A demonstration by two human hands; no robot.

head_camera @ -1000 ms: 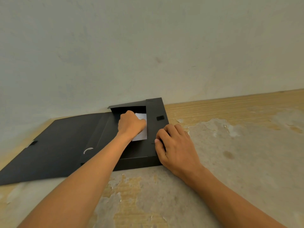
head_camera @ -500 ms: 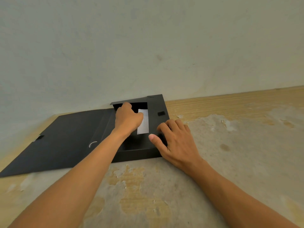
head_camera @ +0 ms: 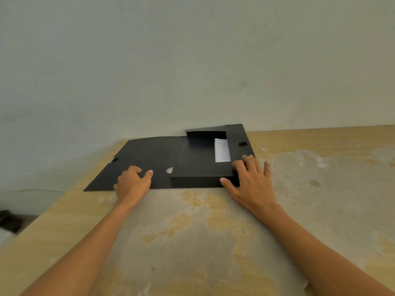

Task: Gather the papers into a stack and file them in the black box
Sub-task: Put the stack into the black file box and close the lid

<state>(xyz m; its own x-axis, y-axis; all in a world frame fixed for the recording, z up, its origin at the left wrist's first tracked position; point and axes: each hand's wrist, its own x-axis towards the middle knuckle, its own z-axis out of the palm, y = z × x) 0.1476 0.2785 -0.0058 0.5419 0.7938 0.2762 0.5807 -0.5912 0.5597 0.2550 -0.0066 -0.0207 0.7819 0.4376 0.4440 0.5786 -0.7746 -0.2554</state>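
The black box (head_camera: 198,167) lies open against the wall, and its lid (head_camera: 145,152) is spread flat to the left. Between the box's inner flaps shows a strip of white papers (head_camera: 222,150) lying inside. My left hand (head_camera: 132,182) sits on the lid's near edge, fingers curled and thumb on top. My right hand (head_camera: 250,180) covers the box's near right corner, fingers spread over the top and thumb against the front wall.
The box rests on a worn wooden table (head_camera: 213,231) with patchy, peeling varnish. A pale wall (head_camera: 192,71) rises right behind the box. The table's left edge runs diagonally at the lower left, with a dark blurred object (head_camera: 8,218) beyond it.
My left hand has come out of the box, leaving the papers inside, and moved left and nearer onto the lid's front edge. My right hand stays on the box's corner.
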